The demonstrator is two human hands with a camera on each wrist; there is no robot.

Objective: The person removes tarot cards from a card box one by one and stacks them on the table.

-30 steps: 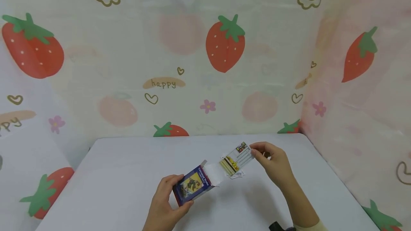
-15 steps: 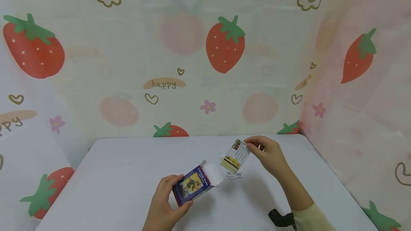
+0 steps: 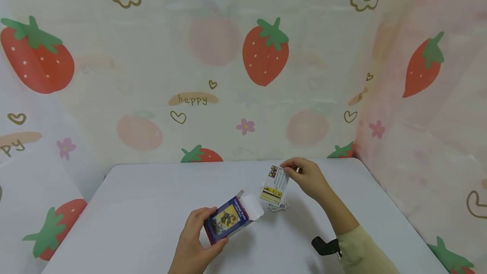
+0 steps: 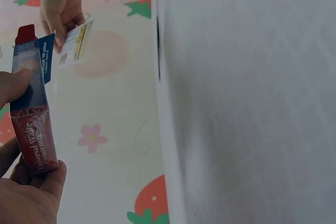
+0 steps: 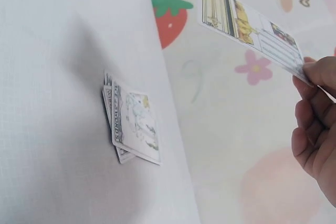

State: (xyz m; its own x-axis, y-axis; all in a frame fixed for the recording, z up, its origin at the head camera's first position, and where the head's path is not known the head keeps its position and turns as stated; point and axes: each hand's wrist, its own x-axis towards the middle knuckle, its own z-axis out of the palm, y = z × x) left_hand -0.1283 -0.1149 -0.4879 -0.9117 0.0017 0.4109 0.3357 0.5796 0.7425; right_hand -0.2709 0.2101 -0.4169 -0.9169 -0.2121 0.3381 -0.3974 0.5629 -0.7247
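My left hand grips a blue and red tarot card box, with the thumb on one edge and fingers on the other. The box is tilted, its white flap raised at the end facing the cards. Between thumb and fingers, my right hand pinches one tarot card by its corner. That card hangs above a small, uneven pile of cards lying on the table. From the left wrist view, the box's red end and the held card show. Inside the box is hidden.
A white-covered table spans the area, its far edge meeting a strawberry-patterned backdrop. A black curved object sits at the right wrist, by the pale sleeve.
My right hand has moved left and slightly toward the far edge, bringing its card over the pile and turning it more upright. The left hand and box have barely moved.
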